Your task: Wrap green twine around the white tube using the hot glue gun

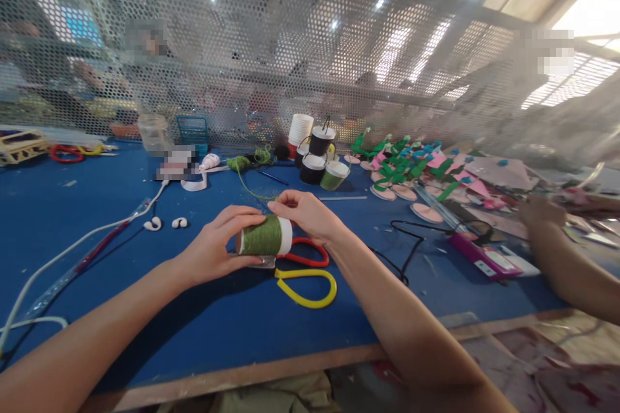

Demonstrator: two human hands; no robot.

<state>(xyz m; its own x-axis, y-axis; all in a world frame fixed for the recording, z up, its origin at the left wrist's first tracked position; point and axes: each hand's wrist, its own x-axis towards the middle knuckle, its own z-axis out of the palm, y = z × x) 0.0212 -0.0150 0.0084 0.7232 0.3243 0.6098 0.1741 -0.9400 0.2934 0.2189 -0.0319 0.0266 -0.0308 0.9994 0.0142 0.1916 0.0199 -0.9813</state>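
My left hand (213,242) grips a paper cup (264,236) lying on its side, its wall wrapped in green yarn and its white rim toward the right. Just above the cup, my right hand (307,213) pinches the green yarn strand (252,192) between thumb and fingers. That strand runs back to a green yarn ball (238,163) on the blue table. Beneath and right of the cup lie scissors with one red handle (310,253) and one yellow handle (310,288); the cup and left hand partly cover their blades.
Behind are black and green yarn-wrapped cups (312,169) and a white cup stack (301,130). Paper flowers on round bases (404,190) crowd the right, near a purple box (484,257) and another person's arm (566,258). White earbuds (153,224) and a cable (92,232) lie left.
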